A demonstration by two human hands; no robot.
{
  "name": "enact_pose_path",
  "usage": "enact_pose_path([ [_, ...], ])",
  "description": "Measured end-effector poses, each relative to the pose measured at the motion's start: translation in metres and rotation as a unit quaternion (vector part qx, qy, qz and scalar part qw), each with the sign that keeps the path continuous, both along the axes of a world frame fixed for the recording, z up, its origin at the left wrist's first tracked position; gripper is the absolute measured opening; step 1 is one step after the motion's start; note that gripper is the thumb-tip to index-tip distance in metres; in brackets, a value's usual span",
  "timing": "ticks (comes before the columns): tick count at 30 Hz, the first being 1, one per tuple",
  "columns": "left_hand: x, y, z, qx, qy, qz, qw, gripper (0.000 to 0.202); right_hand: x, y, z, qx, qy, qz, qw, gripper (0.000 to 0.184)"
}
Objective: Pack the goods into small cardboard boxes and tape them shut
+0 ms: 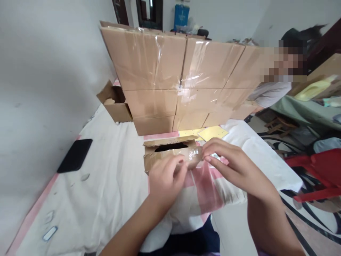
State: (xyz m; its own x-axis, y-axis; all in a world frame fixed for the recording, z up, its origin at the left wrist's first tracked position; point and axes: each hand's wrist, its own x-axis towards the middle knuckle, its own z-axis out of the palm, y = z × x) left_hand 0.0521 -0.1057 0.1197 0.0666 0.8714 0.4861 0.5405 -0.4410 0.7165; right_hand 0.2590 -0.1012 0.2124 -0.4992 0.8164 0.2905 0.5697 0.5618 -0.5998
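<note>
A small brown cardboard box (150, 161) lies on the cloth-covered table in front of me. A dark gap shows between its back edge and its front panel, and shiny clear tape (194, 153) covers the panel's right part. My left hand (168, 176) is at the front of the box with thumb and fingers curled together; anything between them is hidden. At the box's right end, my right hand (230, 161) pinches the edge of the taped cardboard between thumb and fingers. Both hands are slightly blurred.
Behind the box stands a wall of taped cartons (157, 60). An opened carton (117, 108) and a black phone-like slab (75, 155) are to the left. Yellow sheets (213, 133) lie behind my right hand. Another person (271, 92) is beyond, and a red chair (319, 170) stands right.
</note>
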Motion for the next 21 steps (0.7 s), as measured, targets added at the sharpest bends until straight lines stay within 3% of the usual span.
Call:
enact_pose_path([
  [2,-0.013,0.015,0.003,0.073,0.132,0.065,0.986,0.027,0.000,0.010,0.000,0.033,-0.010,0.000,0.999,0.018],
  [3,-0.019,0.023,0.004,0.073,0.186,0.068,0.978,0.036,-0.001,0.015,-0.002,0.041,-0.019,0.007,0.999,0.019],
  [6,-0.030,0.040,-0.002,0.019,0.274,0.000,0.961,0.053,-0.003,0.032,-0.012,0.028,-0.043,0.029,0.998,0.022],
  [8,-0.032,0.044,-0.009,0.008,0.296,-0.035,0.955,0.051,-0.006,0.045,-0.024,0.011,-0.062,0.036,0.997,0.023],
  [11,-0.032,0.042,-0.020,0.023,0.299,-0.037,0.953,0.040,-0.011,0.064,-0.046,-0.009,-0.090,0.031,0.995,0.022],
  [15,-0.032,0.037,-0.028,0.028,0.295,-0.049,0.954,0.050,-0.015,0.083,-0.073,-0.031,-0.086,0.011,0.996,0.019],
  [21,-0.033,0.037,-0.033,0.039,0.309,-0.049,0.949,0.053,-0.019,0.090,-0.086,-0.032,-0.095,0.012,0.995,0.013],
])
